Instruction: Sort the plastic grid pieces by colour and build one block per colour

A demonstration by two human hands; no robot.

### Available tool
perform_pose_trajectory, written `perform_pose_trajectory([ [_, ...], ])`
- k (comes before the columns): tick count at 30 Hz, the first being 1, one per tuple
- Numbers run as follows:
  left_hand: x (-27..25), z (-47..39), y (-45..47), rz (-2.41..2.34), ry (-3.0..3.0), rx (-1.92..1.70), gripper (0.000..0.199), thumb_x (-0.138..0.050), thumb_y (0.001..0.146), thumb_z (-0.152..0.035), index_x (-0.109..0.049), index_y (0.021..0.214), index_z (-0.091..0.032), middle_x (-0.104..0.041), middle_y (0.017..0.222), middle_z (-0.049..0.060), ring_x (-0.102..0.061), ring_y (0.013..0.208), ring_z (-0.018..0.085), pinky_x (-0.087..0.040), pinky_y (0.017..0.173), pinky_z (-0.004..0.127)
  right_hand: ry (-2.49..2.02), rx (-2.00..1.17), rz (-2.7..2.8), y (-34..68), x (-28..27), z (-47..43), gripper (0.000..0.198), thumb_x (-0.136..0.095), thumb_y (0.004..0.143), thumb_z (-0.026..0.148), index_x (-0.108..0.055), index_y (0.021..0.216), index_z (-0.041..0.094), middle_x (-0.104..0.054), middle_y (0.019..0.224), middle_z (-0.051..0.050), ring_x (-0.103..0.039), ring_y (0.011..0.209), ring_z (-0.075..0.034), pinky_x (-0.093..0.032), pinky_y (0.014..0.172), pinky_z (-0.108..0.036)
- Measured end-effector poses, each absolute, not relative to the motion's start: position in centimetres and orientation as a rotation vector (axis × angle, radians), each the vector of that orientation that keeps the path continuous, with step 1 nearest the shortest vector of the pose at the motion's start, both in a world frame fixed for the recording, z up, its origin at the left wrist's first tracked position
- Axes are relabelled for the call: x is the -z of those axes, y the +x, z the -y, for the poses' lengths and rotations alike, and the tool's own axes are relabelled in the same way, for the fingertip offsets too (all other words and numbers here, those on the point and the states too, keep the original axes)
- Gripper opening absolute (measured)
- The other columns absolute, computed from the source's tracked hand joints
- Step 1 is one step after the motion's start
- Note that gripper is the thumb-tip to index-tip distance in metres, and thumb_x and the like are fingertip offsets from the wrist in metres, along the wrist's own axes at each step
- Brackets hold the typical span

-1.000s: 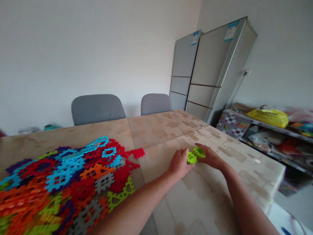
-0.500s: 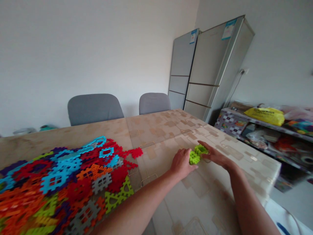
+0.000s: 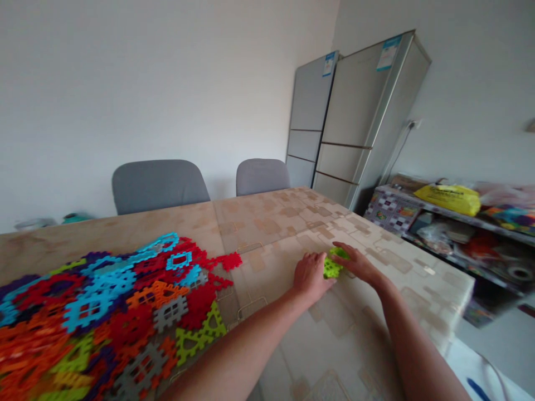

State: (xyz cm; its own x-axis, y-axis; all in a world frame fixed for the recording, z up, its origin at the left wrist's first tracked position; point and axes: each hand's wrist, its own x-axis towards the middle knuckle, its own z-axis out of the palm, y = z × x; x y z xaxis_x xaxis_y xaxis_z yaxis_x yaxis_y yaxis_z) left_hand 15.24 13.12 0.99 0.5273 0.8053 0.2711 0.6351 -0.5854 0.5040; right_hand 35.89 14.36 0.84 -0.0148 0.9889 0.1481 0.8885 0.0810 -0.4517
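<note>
Lime-green interlocking plastic building pieces (image 3: 332,268), with notched edges and square openings, are between my two hands just above or on the table. My left hand (image 3: 310,277) is closed on their left side, thumb toward me. Over their right side my right hand (image 3: 358,264) curls its fingers, gripping the upper right part. Fingers cover much of the pieces, so I cannot tell whether they are fully joined. Left of my left arm lies a wide pile of flat notched pieces (image 3: 121,312) in red, blue, orange, grey, green and purple.
The table (image 3: 271,223) has a patterned cover. Two grey chairs (image 3: 161,184) stand behind it, with silver refrigerators (image 3: 349,117) beyond. At right, a shelf (image 3: 418,234) carries a yellow bag (image 3: 449,199) and other bundles.
My right hand has moved slightly left, toward my left hand, and its fingers now cover more of the green pieces. The gap between the green parts has narrowed.
</note>
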Motion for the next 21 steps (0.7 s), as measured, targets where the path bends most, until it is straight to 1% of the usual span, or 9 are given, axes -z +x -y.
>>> perform_pose_trajectory([
  [3, -1.3, -12.8, 14.7, -1.149, 2.407, -0.709, 0.038, -0.067, 0.099, -0.037, -0.06, 0.131, -0.019, -0.061, 0.134, 0.011, -0.062, 0.118, 0.03, -0.053, 0.099, 0.053, -1.831, -0.266, 1.945, 36.0, -1.5, -14.0, 0.051, -0.054, 0.094, 0.043, -0.059, 0.14, 0.022, -0.066, 0.136, -0.016, -0.061, 0.127, -0.036, -0.049, 0.107, -0.052],
  [7, -1.9, -11.6, 11.8, -1.092, 2.359, -0.733, 0.048, -0.074, 0.093, -0.027, -0.057, 0.137, -0.019, -0.057, 0.143, 0.013, -0.056, 0.129, 0.032, -0.048, 0.107, 0.055, -1.725, -0.208, 2.059, 35.5, -3.3, -12.9, 0.059, -0.058, 0.09, 0.038, -0.051, 0.147, 0.028, -0.059, 0.146, -0.01, -0.047, 0.141, -0.035, -0.036, 0.117, -0.056],
  [8, -2.1, -11.0, 10.6, -1.075, 2.347, -0.739, 0.054, -0.076, 0.088, -0.021, -0.055, 0.138, -0.019, -0.057, 0.144, 0.013, -0.054, 0.132, 0.032, -0.045, 0.111, 0.053, -1.692, -0.215, 2.117, 35.3, -3.7, -12.5, 0.064, -0.062, 0.086, 0.036, -0.049, 0.149, 0.029, -0.057, 0.149, -0.009, -0.045, 0.142, -0.033, -0.034, 0.119, -0.054],
  [10, -2.7, -9.3, 7.3, -1.043, 2.323, -0.749, 0.068, -0.076, 0.078, -0.008, -0.054, 0.141, -0.022, -0.057, 0.147, 0.01, -0.051, 0.136, 0.026, -0.04, 0.118, 0.042, -1.649, -0.242, 2.236, 34.6, -4.5, -11.9, 0.074, -0.068, 0.078, 0.03, -0.048, 0.15, 0.029, -0.053, 0.153, -0.008, -0.044, 0.144, -0.031, -0.033, 0.12, -0.049],
  [13, -3.8, -5.8, 1.2, -1.043, 2.28, -0.767, 0.071, -0.067, 0.072, -0.003, -0.059, 0.136, -0.032, -0.058, 0.147, 0.001, -0.053, 0.137, 0.022, -0.042, 0.117, 0.037, -1.664, -0.25, 2.362, 33.4, -4.9, -11.7, 0.084, -0.068, 0.071, 0.019, -0.046, 0.152, 0.029, -0.048, 0.157, -0.008, -0.04, 0.146, -0.032, -0.029, 0.12, -0.051],
  [15, -4.2, -3.4, -3.2, -1.104, 2.194, -0.827, 0.071, -0.061, 0.073, -0.009, -0.059, 0.135, -0.044, -0.059, 0.148, -0.006, -0.055, 0.135, 0.021, -0.046, 0.113, 0.04, -1.712, -0.238, 2.416, 32.7, -4.9, -12.0, 0.09, -0.068, 0.066, 0.013, -0.047, 0.152, 0.031, -0.049, 0.157, -0.008, -0.037, 0.147, -0.035, -0.024, 0.12, -0.056],
  [17, -4.0, -1.3, -7.4, -1.204, 2.123, -0.814, 0.065, -0.062, 0.077, -0.02, -0.059, 0.131, -0.057, -0.06, 0.145, -0.013, -0.058, 0.133, 0.025, -0.05, 0.109, 0.045, -1.77, -0.235, 2.467, 32.2, -4.7, -12.5, 0.094, -0.068, 0.061, 0.007, -0.05, 0.15, 0.032, -0.052, 0.153, -0.009, -0.038, 0.146, -0.038, -0.022, 0.119, -0.06],
  [20, -2.9, 1.0, -12.9, -1.259, 2.129, -0.906, 0.06, -0.061, 0.077, -0.045, -0.048, 0.127, -0.074, -0.062, 0.136, -0.028, -0.068, 0.119, 0.03, -0.061, 0.087, 0.052, -1.835, -0.222, 2.544, 31.5, -4.5, -13.2, 0.092, -0.067, 0.059, 0.003, -0.056, 0.144, 0.033, -0.06, 0.145, -0.01, -0.043, 0.142, -0.038, -0.021, 0.118, -0.061],
  [21, -2.5, 1.7, -14.4, -1.289, 2.134, -0.967, 0.058, -0.06, 0.076, -0.051, -0.046, 0.126, -0.076, -0.061, 0.134, -0.033, -0.069, 0.116, 0.031, -0.061, 0.083, 0.054, -1.847, -0.212, 2.568, 31.3, -4.6, -13.3, 0.09, -0.066, 0.059, 0.002, -0.057, 0.143, 0.033, -0.062, 0.143, -0.01, -0.045, 0.14, -0.038, -0.021, 0.118, -0.061],
])
